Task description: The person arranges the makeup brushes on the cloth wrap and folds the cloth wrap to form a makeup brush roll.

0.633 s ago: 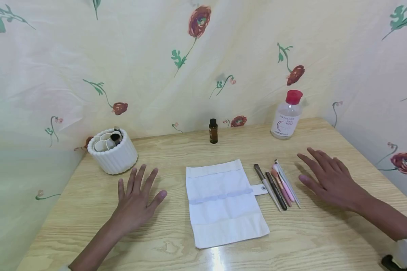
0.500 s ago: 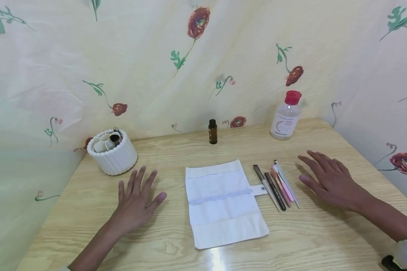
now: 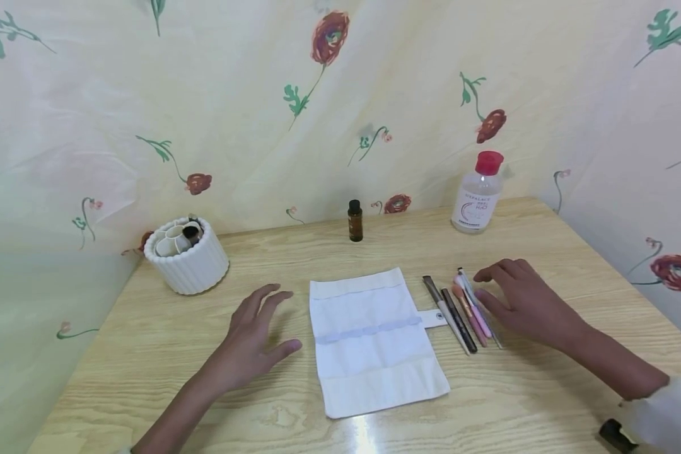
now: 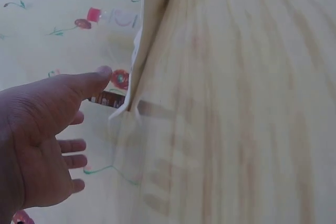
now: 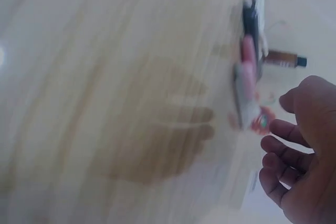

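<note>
A white cloth brush roll (image 3: 374, 356) lies unfolded on the table, its snap strap (image 3: 433, 318) pointing right. Beside the strap lie several makeup brushes: a flat dark-tipped brush (image 3: 445, 312), a black one (image 3: 461, 323), pink ones (image 3: 473, 309) and a silver-handled one at the right end. My right hand (image 3: 519, 306) hovers just right of them, fingers loosely bent and holding nothing; in the right wrist view a gap separates that hand (image 5: 302, 156) from the blurred brushes (image 5: 248, 61). To the roll's left, my left hand (image 3: 246, 347) is held with thumb and fingers spread, touching nothing.
A white ribbed holder (image 3: 195, 268) with a few brushes in it stands at the back left. Near the flowered backdrop are a small brown bottle (image 3: 355, 222) and a clear red-capped bottle (image 3: 477, 198). The wooden table (image 3: 261, 410) shows between them.
My left hand has moved right, towards the cloth roll. My right hand has shifted left to the brushes, its fingers bending more. The roll and brushes stay put.
</note>
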The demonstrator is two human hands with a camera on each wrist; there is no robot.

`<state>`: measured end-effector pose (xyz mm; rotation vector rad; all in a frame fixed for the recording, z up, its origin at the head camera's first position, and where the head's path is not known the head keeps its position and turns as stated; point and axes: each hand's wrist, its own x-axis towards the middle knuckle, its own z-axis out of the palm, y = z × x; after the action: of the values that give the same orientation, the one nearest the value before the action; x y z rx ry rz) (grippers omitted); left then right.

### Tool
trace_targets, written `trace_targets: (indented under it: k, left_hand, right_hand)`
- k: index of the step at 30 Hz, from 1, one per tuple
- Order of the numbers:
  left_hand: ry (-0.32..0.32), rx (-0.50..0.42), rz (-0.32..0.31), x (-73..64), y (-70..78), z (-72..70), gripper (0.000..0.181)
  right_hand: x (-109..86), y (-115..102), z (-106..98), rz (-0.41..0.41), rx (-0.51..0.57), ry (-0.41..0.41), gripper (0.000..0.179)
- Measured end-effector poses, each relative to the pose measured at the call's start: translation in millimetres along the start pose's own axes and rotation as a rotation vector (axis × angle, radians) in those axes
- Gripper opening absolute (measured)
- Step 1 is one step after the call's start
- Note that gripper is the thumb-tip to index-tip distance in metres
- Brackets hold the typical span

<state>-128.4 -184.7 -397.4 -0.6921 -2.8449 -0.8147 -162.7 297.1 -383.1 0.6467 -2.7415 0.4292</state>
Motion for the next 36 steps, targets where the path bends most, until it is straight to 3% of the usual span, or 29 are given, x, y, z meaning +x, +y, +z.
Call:
trace_targets:
  k: [9,16,24,28,36]
  left_hand:
    - [-0.107,-0.123,0.013,4.4,12.3,6.0,0.073]
    - [-0.168,-0.198,0.048,9.0,13.3,16.6,0.070]
    - [-0.181,-0.139,0.049,10.9,15.6,24.6,0.064]
    - [-0.185,-0.132,0.048,11.4,16.7,24.4,0.064]
    - [-0.167,-0.136,0.067,11.6,13.4,26.2,0.064]
  right_hand:
    - [21.2,-34,12,0.045,-0.013,-0.124,0.013]
    - [40.4,-43,19,0.111,0.000,-0.202,0.017]
    - [54.1,-47,26,0.243,0.072,-0.305,0.030]
    - [57.1,-48,28,0.266,0.070,-0.319,0.030]
    - [69.5,-52,23,0.193,0.133,-0.266,0.025]
